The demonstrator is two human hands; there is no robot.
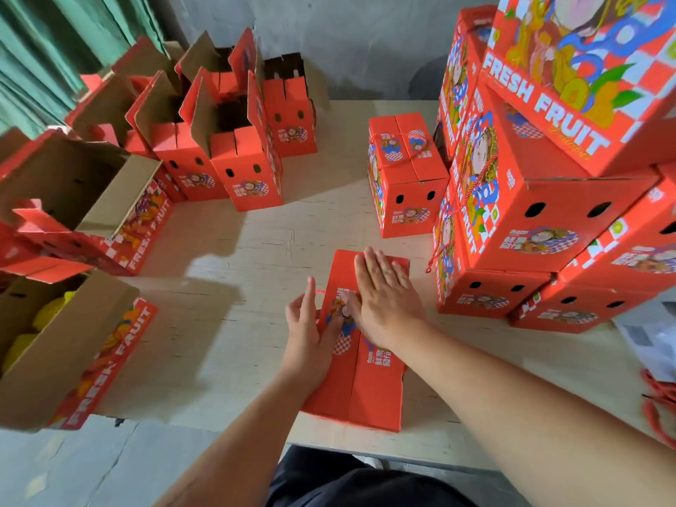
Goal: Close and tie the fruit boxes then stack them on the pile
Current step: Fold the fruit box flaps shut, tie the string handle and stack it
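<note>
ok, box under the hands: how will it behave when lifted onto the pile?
The box is corrugated card, so probably stiff. Its flaps may spring open: the right hand presses them flat. Tall and narrow, so it could tip.

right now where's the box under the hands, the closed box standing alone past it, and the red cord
box under the hands (373, 389): head view, on its near top flap
closed box standing alone (413, 217): head view, on its front face
red cord (319, 291): head view, on the strand beside the left index finger
</note>
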